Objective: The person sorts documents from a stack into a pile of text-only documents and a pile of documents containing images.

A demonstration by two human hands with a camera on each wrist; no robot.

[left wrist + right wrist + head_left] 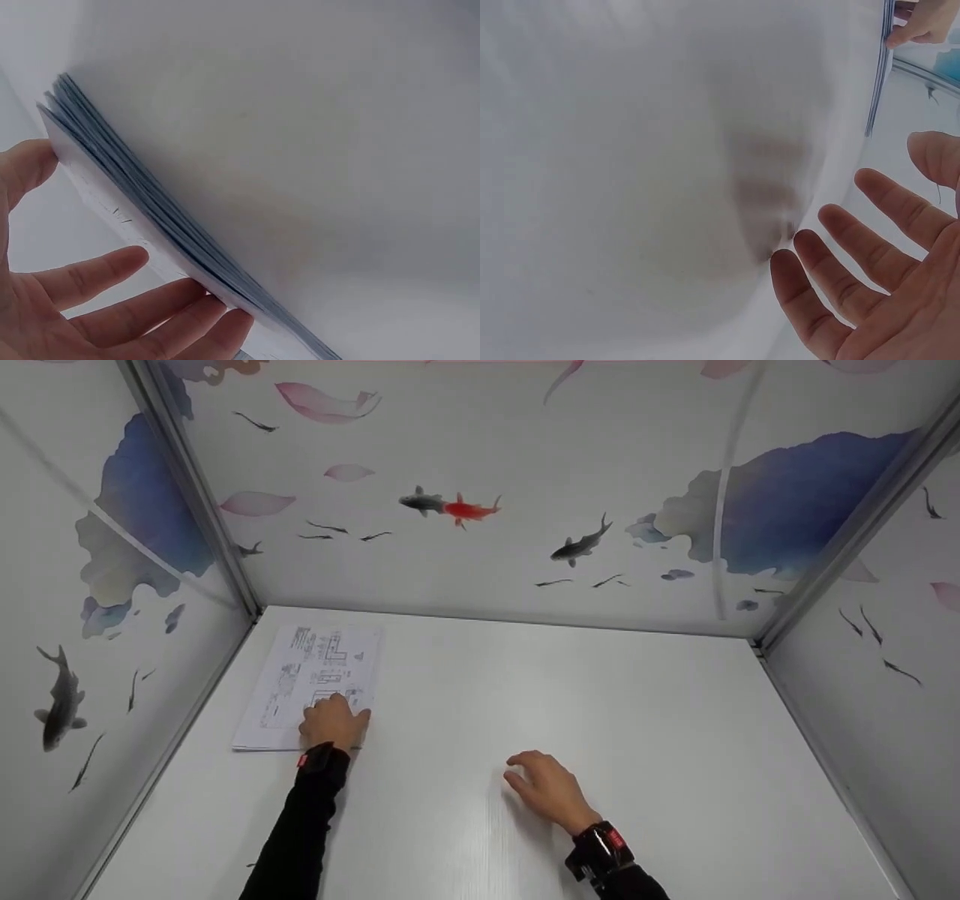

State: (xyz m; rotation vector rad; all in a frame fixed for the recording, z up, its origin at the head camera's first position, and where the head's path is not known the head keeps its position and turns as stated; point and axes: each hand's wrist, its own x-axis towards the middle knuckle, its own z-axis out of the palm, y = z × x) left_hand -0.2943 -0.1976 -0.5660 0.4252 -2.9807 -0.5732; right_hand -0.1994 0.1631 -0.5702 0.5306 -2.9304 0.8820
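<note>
A stack of white sheets printed with technical drawings (300, 682) lies flat on the white table, toward the left. My left hand (334, 724) rests on the stack's near right part. In the left wrist view its fingers (97, 277) are spread and fairly straight over the top sheet, with the thumb at one corner. Several layers of the paper stack (150, 195) show along the edge there. My right hand (549, 787) is over the middle of the table, fingers loosely bent and holding nothing. The right wrist view shows this right hand (877, 262) with fingers apart, close to the tabletop.
The white table (637, 697) is bounded by printed panels at the back, left and right. Metal posts (202, 495) stand at the back corners. Each wrist wears a dark band (600, 851).
</note>
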